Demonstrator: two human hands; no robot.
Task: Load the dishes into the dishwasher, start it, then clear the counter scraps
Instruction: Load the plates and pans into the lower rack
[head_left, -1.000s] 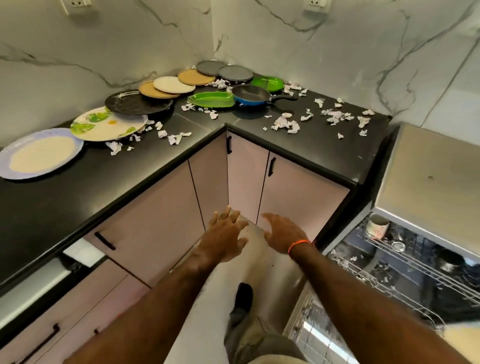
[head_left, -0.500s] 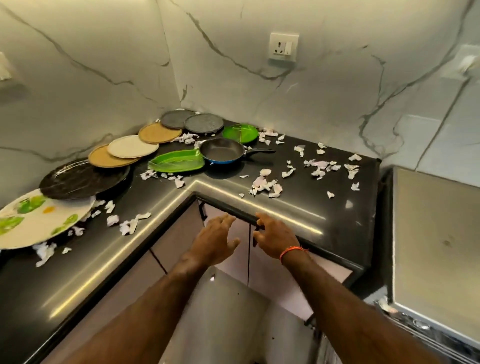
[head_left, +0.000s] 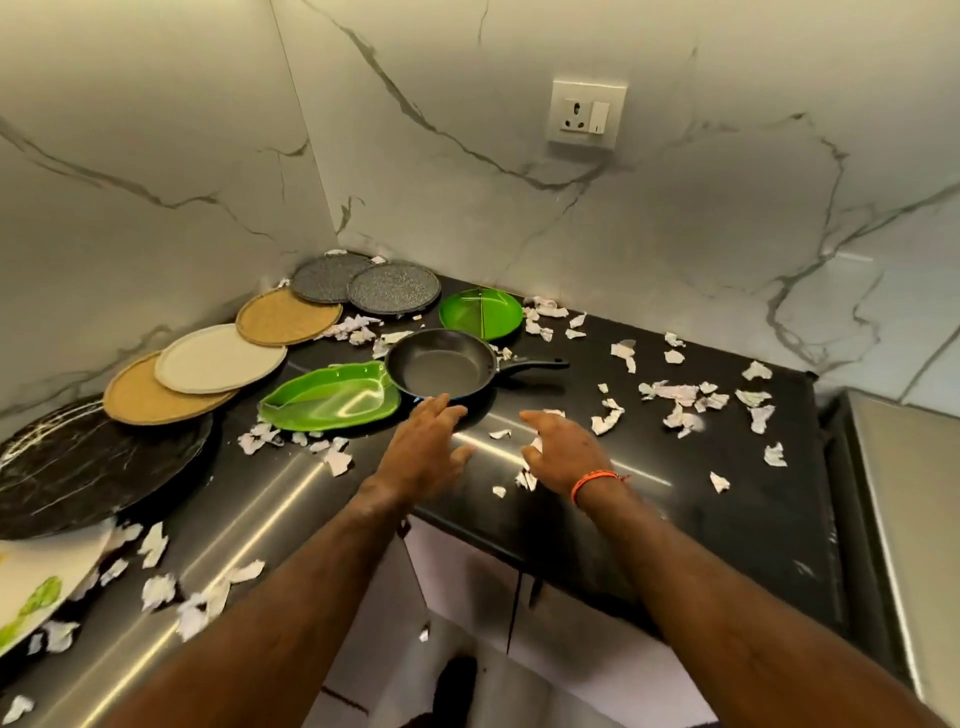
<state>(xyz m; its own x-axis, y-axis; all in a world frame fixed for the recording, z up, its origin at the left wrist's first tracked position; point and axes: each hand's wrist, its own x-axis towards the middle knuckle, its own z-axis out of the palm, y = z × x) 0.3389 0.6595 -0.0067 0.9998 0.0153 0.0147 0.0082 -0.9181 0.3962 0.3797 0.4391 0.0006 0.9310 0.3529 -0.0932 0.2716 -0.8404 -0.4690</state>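
Black stone counter (head_left: 675, 525) wraps an inside corner under marble-veined walls, and it is crowded. At far left a white plate with green patches (head_left: 36, 587) is cut by the frame edge, with a black marbled plate (head_left: 88, 467) overlapping it. Further along run two tan plates (head_left: 150, 397), a cream plate (head_left: 218, 358) lying over the nearer one, and two grey speckled plates (head_left: 363, 283) in the corner itself. A green leaf-shaped dish (head_left: 327, 402) lies just beside a dark frying pan (head_left: 441, 366), its handle pointing right, with a round green divided plate (head_left: 480, 314) behind it. Torn paper scraps (head_left: 675, 395) are strewn across the counter, thickest at the right.

A second ago both hands hung low before the cabinet doors, with the open dishwasher rack in view at the right; now they have risen over the counter. The left hand (head_left: 426, 447) reaches with fingers spread and relaxed, its tips at the pan's near rim; actual contact cannot be told. The right hand (head_left: 563, 452), an orange band at its wrist, hovers apart from it, loosely splayed over scraps and gripping nothing. Judging by this, the pan is probably the next dish to be loaded; every dish in view remains unloaded.

At far right only the dishwasher's steel edge (head_left: 904, 519) shows. No brand or writing is legible, not even on the wall socket (head_left: 587, 111).
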